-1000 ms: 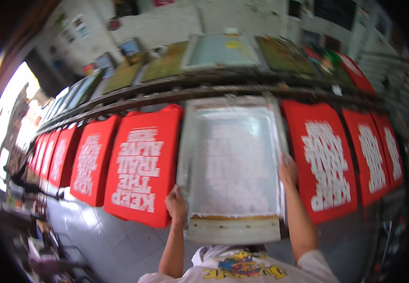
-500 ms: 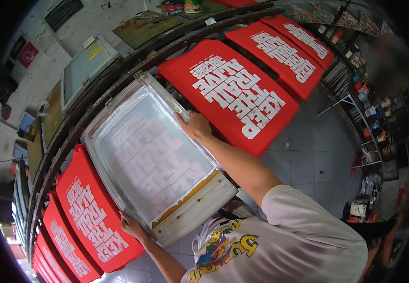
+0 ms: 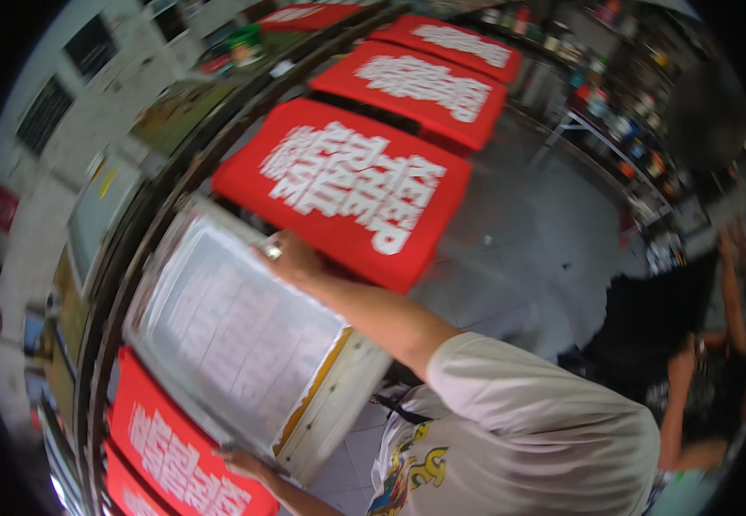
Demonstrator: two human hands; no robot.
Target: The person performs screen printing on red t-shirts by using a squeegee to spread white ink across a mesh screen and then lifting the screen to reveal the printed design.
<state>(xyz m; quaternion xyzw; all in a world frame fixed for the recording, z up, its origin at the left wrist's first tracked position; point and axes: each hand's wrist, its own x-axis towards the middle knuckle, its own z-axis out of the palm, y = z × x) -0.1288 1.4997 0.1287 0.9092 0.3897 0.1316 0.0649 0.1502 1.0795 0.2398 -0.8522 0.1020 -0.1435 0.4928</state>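
Note:
A screen-printing frame (image 3: 237, 332) with pale mesh and white lettering showing through lies over a board on the rail. My right hand (image 3: 291, 261) grips its far right side rail, fingers curled over the edge and blurred a little. On the opposite side, my left hand (image 3: 242, 464) holds the frame's near left edge, thumb on top; its other fingers are mostly hidden. A red shirt printed in white (image 3: 347, 193) is stretched on the board to the right, close by my right hand. Another red printed shirt (image 3: 175, 447) lies to the left, beside my left hand.
More red shirts (image 3: 424, 86) sit along a dark metal rail (image 3: 123, 310). Behind it leans a second screen (image 3: 106, 215). At the right, a person (image 3: 717, 361) stands beside dark cloth (image 3: 648, 327), with a shelf of bottles and jars (image 3: 622, 129) beyond a grey floor (image 3: 510, 284).
My view has turned, so the frame and shirts appear further left and lower-left. Both hands keep hold of the frame. More of the person at the right, with raised arms and dark cloth, now shows.

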